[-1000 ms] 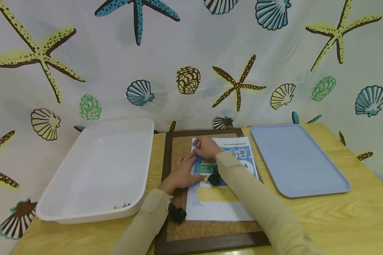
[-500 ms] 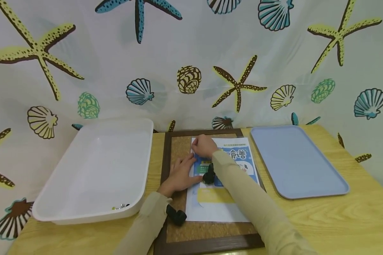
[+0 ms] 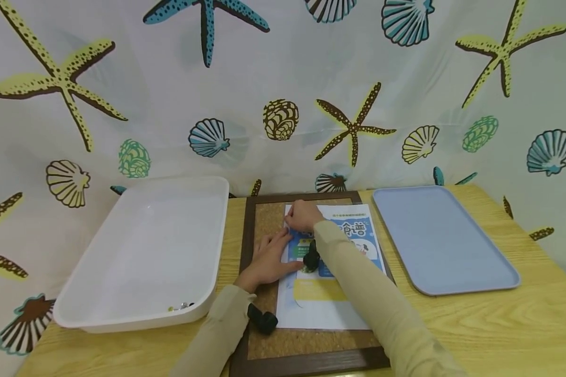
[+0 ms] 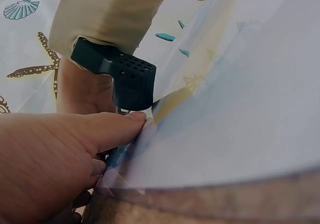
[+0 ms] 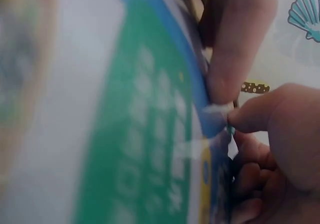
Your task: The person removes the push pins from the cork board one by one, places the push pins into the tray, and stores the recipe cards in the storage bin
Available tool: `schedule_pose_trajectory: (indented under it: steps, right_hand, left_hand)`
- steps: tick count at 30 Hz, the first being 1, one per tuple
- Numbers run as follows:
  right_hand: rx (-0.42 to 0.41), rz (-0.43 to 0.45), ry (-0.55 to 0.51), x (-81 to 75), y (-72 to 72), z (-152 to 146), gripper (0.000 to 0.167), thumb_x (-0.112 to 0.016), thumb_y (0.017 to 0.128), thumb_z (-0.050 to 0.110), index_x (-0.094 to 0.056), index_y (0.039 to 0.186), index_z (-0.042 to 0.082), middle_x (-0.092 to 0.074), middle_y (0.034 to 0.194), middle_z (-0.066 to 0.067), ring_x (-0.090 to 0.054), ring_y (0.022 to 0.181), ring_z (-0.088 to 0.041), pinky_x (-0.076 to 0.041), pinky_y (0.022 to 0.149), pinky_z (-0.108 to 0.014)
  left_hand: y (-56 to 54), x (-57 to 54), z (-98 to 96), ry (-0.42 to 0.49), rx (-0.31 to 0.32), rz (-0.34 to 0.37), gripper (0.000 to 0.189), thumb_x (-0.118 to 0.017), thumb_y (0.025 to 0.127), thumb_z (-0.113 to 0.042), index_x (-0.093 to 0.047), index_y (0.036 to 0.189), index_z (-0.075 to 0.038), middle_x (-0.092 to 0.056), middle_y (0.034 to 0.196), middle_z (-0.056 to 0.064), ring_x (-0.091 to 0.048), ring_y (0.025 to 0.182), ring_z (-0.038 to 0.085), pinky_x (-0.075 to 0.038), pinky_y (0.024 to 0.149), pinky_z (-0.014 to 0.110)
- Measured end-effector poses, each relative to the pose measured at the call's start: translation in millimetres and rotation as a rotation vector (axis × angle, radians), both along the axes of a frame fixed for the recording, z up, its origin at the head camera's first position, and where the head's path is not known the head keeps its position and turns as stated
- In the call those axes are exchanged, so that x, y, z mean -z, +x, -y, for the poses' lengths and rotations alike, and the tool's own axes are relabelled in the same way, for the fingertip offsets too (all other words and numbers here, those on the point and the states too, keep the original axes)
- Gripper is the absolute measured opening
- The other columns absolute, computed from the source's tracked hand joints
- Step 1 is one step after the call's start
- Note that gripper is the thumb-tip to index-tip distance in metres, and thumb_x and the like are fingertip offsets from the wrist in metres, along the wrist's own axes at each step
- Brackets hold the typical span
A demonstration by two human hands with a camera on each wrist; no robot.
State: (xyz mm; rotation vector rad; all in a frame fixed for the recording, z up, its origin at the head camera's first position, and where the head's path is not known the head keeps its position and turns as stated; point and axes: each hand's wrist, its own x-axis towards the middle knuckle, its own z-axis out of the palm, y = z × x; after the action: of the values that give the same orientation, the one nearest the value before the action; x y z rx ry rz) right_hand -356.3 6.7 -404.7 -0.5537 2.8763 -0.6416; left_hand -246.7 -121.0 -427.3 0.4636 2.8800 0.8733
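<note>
A printed poster (image 3: 330,309) with blue, green and yellow panels lies on a brown-framed corkboard (image 3: 311,343). My left hand (image 3: 270,261) rests across the poster's left edge with fingers and thumb spread. Just above it, at the upper left edge, my right hand (image 3: 304,215) has its fingers curled. In the right wrist view its thumb and finger pinch what looks like a small pushpin (image 5: 232,146), mostly hidden, against the sheet's edge. The left hand's fingers (image 5: 240,49) lie close by there. From the left wrist view, the left thumb (image 4: 112,129) lies along the sheet.
On the left stands a large white tray (image 3: 146,251), with several tiny pieces (image 3: 181,307) in its near right corner. A flat blue-grey tray (image 3: 443,241) lies to the right on the wooden table (image 3: 495,324). A patterned curtain (image 3: 245,89) hangs behind.
My right hand has shifted slightly and its fingers have drawn in more tightly at the poster's upper left edge. The left hand and the poster have hardly moved.
</note>
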Motion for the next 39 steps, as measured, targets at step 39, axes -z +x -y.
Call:
schedule_pose_trajectory:
  steps: [39]
  right_hand:
    - [-0.035,0.085,0.023,-1.9,-5.4,-5,0.026,-0.054,0.097,0.025,-0.075,0.104,0.01,-0.073,0.1,-0.005,-0.061,0.079,-0.016,-0.049,0.075,-0.029]
  left_hand:
    - [4.1,-9.6,-5.0,-0.056,-0.02,0.038,0.077,-0.066,0.087,-0.042,-0.038,0.147,-0.004,-0.025,0.159,0.012,-0.027,0.135,0.035,-0.017,0.112,0.056]
